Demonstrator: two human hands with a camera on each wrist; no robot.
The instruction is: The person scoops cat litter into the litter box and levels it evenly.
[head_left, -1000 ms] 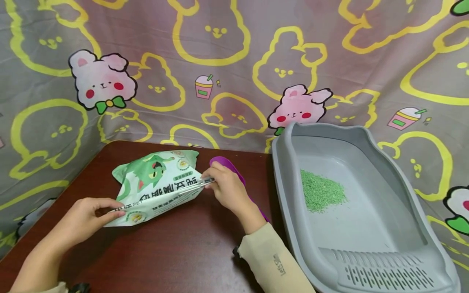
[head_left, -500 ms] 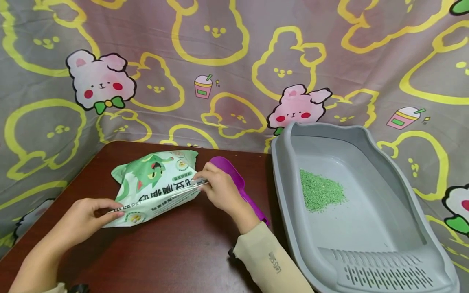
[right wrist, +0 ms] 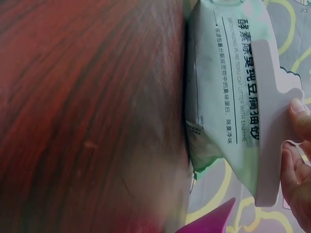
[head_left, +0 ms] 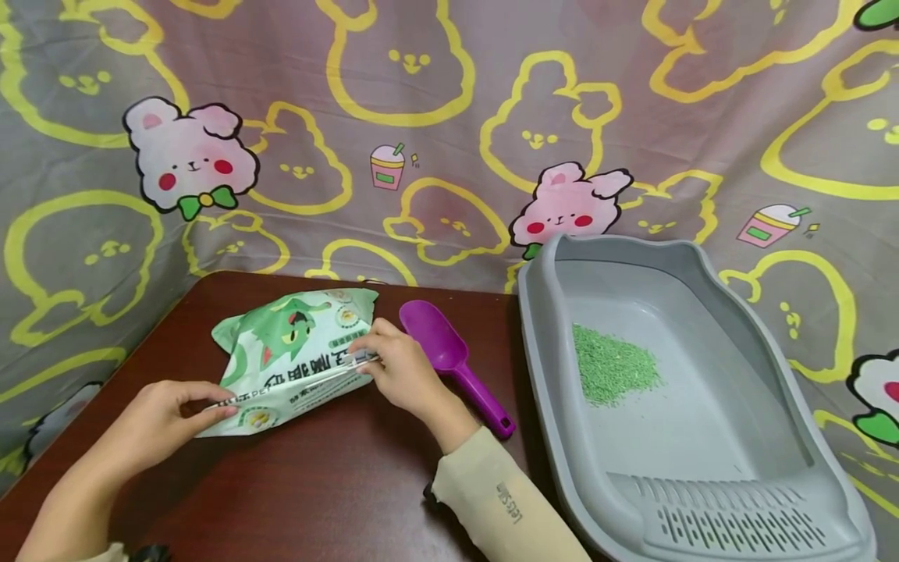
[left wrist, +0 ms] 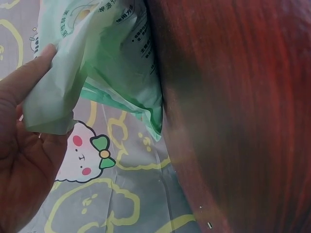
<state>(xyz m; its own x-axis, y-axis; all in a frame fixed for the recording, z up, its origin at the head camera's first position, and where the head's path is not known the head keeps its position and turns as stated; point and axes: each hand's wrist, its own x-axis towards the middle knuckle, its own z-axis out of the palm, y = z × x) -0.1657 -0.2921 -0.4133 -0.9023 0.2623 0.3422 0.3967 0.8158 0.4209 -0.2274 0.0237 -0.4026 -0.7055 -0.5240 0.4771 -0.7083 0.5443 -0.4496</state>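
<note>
A white-and-green bag of tofu cat litter (head_left: 295, 351) lies on the brown table (head_left: 316, 492), its upper edge drawn out toward me. My left hand (head_left: 165, 414) pinches the left end of that edge between thumb and fingers; in the left wrist view the folded pale flap (left wrist: 56, 102) shows in the grip. At the other end, my right hand (head_left: 403, 367) pinches a pale T-shaped piece (right wrist: 269, 131) that runs along the bag's edge. Its face toward the hand is partly hidden by the fingers. In the head view only a small silvery bit shows.
Right of the bag lies a purple scoop (head_left: 435, 336), handle toward me. A large grey litter tray (head_left: 541, 375) with a slotted front step stands at the right, a patch of green pellets (head_left: 614, 367) in it. A patterned curtain (head_left: 435, 156) hangs behind.
My right hand has slid left along the bag's upper edge, uncovering the purple scoop. My left hand stays in place on its end, and the bag barely shifts.
</note>
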